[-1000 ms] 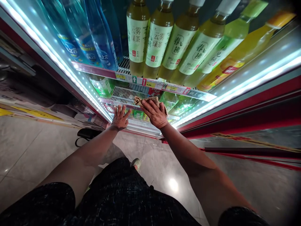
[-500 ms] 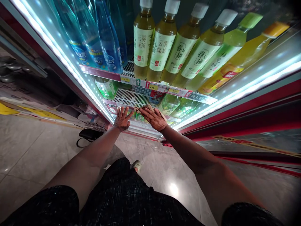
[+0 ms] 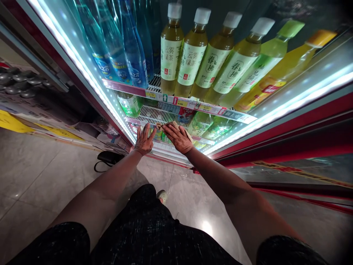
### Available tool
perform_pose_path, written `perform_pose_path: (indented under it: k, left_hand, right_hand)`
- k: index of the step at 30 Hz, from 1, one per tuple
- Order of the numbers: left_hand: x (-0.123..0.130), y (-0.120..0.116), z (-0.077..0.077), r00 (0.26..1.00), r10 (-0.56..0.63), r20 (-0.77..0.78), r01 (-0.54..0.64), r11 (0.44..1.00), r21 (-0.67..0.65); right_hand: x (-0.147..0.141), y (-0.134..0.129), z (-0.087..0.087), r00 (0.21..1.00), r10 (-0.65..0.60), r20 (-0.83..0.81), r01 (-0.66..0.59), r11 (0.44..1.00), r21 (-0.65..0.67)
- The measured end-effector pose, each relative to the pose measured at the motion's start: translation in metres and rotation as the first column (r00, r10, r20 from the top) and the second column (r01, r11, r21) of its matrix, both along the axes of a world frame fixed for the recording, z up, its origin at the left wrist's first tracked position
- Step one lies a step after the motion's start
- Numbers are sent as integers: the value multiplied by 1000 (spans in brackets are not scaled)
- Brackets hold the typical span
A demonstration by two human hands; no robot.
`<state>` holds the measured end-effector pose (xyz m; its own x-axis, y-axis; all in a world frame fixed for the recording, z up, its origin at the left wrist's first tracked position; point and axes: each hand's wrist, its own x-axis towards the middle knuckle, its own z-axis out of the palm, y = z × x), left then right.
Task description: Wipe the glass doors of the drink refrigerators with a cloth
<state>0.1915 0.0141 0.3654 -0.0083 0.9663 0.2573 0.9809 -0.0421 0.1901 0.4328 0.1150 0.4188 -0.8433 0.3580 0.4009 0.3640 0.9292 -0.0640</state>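
Observation:
My right hand point(image 3: 178, 138) lies over a brownish cloth point(image 3: 190, 137), pressing it against the front edge of a lower shelf point(image 3: 150, 115) in a lit drinks fridge. Part of the cloth shows past the fingertips and along the hand's right side. To its left, my left hand point(image 3: 143, 140) has its fingers spread and rests at the same shelf edge, holding nothing. Behind the hands stand a green-labelled bottle point(image 3: 129, 105) on the left and green bottles point(image 3: 201, 123) on the right, with a red-and-blue package point(image 3: 185, 114) between them.
Above, the upper shelf's price strip point(image 3: 179, 102) juts out below a row of tea bottles point(image 3: 191, 57) and blue bottles point(image 3: 135, 55). The red door point(image 3: 289, 141) stands at the right. A black strapped object point(image 3: 110, 157) lies on the tiled floor point(image 3: 41, 176).
The head view has shifted slightly, so the shelves sit a little lower and further right. Relative to the shelf, my right hand and the cloth have slid slightly left.

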Motion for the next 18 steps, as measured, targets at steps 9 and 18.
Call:
perform_pose_path:
  k: [9, 18]
  left_hand:
    - [6, 3, -10, 999, 9, 37, -9, 1000, 5]
    - [-25, 0, -27, 994, 74, 76, -80, 994, 78]
  right_hand:
    - [19, -3, -3, 1000, -14, -6, 14, 999, 37]
    - [-31, -9, 1, 986, -146, -80, 149, 988, 30]
